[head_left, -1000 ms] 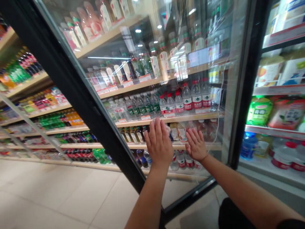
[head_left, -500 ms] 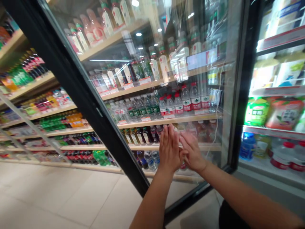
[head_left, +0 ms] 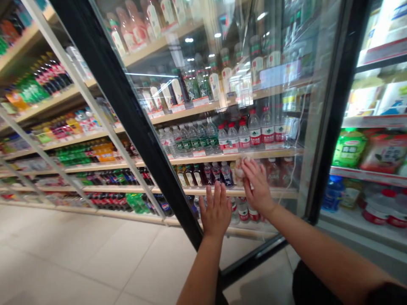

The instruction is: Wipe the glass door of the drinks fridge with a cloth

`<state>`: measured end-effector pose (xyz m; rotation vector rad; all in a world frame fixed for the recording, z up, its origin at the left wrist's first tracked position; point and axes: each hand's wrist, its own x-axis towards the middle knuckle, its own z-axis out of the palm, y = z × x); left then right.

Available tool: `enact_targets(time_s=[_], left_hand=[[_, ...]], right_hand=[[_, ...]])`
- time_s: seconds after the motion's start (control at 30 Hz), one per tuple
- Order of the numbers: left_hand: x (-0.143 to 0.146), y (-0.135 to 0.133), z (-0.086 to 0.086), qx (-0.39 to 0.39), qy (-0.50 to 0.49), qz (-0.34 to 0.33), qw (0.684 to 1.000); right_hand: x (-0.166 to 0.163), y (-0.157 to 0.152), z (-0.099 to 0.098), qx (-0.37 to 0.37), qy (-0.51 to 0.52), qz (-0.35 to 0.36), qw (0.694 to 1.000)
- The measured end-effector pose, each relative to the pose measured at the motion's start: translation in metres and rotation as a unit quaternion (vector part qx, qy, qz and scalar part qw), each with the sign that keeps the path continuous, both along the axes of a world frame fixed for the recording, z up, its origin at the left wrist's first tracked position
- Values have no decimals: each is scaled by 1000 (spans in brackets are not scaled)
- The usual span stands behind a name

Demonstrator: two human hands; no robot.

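Note:
My left hand is open, its fingers spread and pointing up, in front of the lower glass of a black-framed cooler door. It holds nothing; whether the palm touches the glass I cannot tell. Just to the right and higher, my right hand presses a crumpled whitish cloth against the same glass. The cloth, maybe a tissue, shows at the fingertips and is partly hidden by them. The door stands swung open, and bottles on shelves show through its pane.
Beyond the glass, wooden shelves carry rows of water and drink bottles. More stocked shelves run along the left behind pale posts. The lit cooler at right holds large bottles and pouches. Pale floor tiles lie below.
My hands were close together in front of the glass; now they are apart. The left has moved down and spread its fingers, while the cloth under my right fingers shows more clearly.

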<state>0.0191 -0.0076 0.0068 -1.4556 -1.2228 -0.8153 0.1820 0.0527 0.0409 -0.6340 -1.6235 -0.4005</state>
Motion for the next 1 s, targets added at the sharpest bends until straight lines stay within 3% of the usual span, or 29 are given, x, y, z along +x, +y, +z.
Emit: enact_targets(time_s=[0.07, 0.13, 0.3, 0.37, 0.5, 0.57, 0.7, 0.77, 0.83, 0.93, 1.0], left_hand=[[1, 1, 0, 1, -2, 3, 1000], [1, 0, 0, 1, -5, 7, 1000], [1, 2, -4, 5, -18, -2, 1000], [0, 3, -5, 11, -20, -6, 1000], [-1, 4, -6, 10, -24, -8, 1000], [-1, 4, -7, 8, -23, -9, 1000], [-2, 4, -8, 13, -21, -13, 1000], [-3, 4, -8, 12, -21, -18, 1000], [-3, 4, -7, 11, -20, -19, 1000], [-3, 5, -7, 13, -24, -16, 999], [-2, 5, -6, 14, -27, -15, 999]], right_hand=[[2, 7, 27, 23, 39, 12, 999], [4, 9, 35, 44, 39, 36, 998], [-3, 5, -14, 32, -60, 37, 997], [-8, 5, -17, 42, -66, 22, 997], [-19, 4, 18, 55, -44, 34, 997], [-23, 3, 23, 56, -30, 41, 997], [-24, 0, -16, 63, -55, 27, 996], [-22, 1, -24, 65, -87, 25, 994], [-20, 2, -10, 67, -90, 26, 993], [-19, 4, 28, 60, -40, 23, 997], [-19, 4, 33, 42, -15, 16, 999]])
